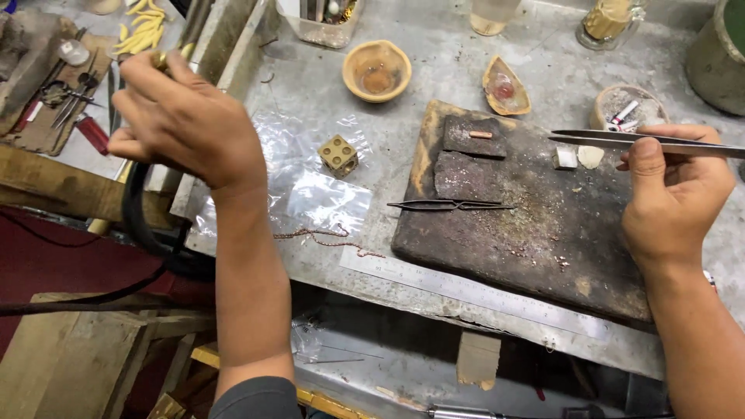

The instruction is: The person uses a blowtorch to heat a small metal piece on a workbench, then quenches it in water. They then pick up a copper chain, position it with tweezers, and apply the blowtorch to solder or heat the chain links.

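Two hands are up over my counter (pixel 326 85): my left hand (pixel 182 116) curls shut around a brass-tipped torch (pixel 159 60), raised beside the brass cube (pixel 338 154). Between my hands lies the charred block (pixel 528 225) with black tweezers (pixel 450 206). My right hand (pixel 671 194) pinches long steel tweezers (pixel 621 140).

Charred soldering block (pixel 543 233) lies on the metal bench (pixel 434 70). Right hand (pixel 671 198) hangs over the block's right edge, pinching long steel tweezers (pixel 621 140) pointing left. Left hand (pixel 182 116) is raised well left of the block, fingers closed on a brass nozzle (pixel 159 60) with black hose (pixel 143 225). Second tweezers (pixel 450 206) rest on the block; brass cube (pixel 338 154) and ceramic bowl (pixel 377 70) sit left of it; steel ruler (pixel 466 291) lies along its near edge.
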